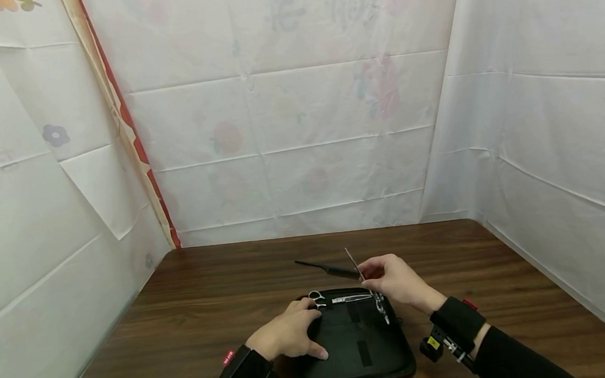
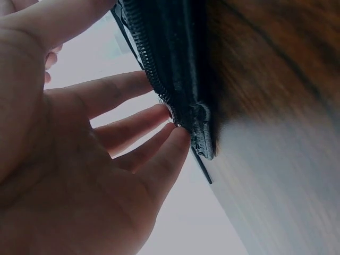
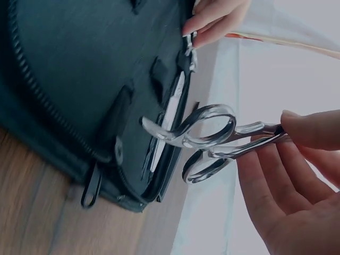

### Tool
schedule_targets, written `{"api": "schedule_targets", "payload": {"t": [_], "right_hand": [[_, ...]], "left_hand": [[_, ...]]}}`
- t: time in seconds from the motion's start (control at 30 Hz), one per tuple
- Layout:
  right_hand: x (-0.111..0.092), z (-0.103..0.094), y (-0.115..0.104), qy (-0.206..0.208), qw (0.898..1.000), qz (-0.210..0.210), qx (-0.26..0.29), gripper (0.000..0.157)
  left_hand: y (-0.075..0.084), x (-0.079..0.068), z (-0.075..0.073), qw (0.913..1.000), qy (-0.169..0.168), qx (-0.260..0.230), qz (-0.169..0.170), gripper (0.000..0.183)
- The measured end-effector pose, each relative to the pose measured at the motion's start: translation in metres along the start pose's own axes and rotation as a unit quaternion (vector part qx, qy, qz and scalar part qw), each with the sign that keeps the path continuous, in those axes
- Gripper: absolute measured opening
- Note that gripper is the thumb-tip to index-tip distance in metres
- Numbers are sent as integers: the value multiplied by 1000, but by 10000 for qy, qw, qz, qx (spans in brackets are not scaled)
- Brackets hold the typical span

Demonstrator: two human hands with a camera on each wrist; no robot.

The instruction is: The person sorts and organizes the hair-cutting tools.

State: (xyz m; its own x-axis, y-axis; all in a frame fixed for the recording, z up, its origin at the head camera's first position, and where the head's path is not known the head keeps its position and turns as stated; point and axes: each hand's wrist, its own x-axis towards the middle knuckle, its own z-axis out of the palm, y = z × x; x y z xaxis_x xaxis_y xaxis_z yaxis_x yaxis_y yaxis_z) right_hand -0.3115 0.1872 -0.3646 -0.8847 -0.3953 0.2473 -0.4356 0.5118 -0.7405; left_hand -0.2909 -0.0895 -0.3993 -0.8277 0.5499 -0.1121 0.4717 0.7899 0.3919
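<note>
Okay, so the metal scissors point(image 3: 251, 128) are up in the air over the far right corner of the open black case point(image 1: 341, 365), pinched between thumb and fingers of the right grip point(image 1: 390, 279). Blades stick out past the fingertips, finger loops dangle back towards the case. The left grip point(image 1: 291, 330) isn't clenched: fingers are loosely extended, tips at the case's left edge by the loops of a second pair of scissors point(image 1: 352, 298) lying along the far side.

Handling-wise, I'd guess they're light, totally rigid and kinda slick, being shiny metal. Pinching mid-length seems decent for balance, but watch the edges; I'd rather hold the shanks just behind the pivot, keeping both halves together so they don't swing apart. The case looks softer and bendier, so steady it by the rim. Also, a black comb point(image 1: 334, 269) lies behind it on the desk point(image 1: 210, 295).
</note>
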Motion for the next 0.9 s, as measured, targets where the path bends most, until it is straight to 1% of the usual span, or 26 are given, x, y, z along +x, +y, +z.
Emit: {"api": "schedule_targets", "payload": {"t": [0.17,0.27,0.43,0.7,0.9], "right_hand": [[-1,0,3,-212,9977,-200,-607,26],[-2,0,3,-274,9958,-265,-827,24],[-1,1,3,-368,9931,-363,-1051,23],[-1,1,6,-503,9877,-476,-1405,21],[-4,3,8,-531,9835,-406,-1679,22]], "left_hand": [[1,0,-1,10000,-32,-40,-18,74],[1,0,-1,10000,-45,-44,-2,74],[1,0,0,10000,-47,-9,-8,77],[2,-1,-1,9999,-121,-90,-45,83],[2,0,0,9998,-143,-122,-52,85]]}}
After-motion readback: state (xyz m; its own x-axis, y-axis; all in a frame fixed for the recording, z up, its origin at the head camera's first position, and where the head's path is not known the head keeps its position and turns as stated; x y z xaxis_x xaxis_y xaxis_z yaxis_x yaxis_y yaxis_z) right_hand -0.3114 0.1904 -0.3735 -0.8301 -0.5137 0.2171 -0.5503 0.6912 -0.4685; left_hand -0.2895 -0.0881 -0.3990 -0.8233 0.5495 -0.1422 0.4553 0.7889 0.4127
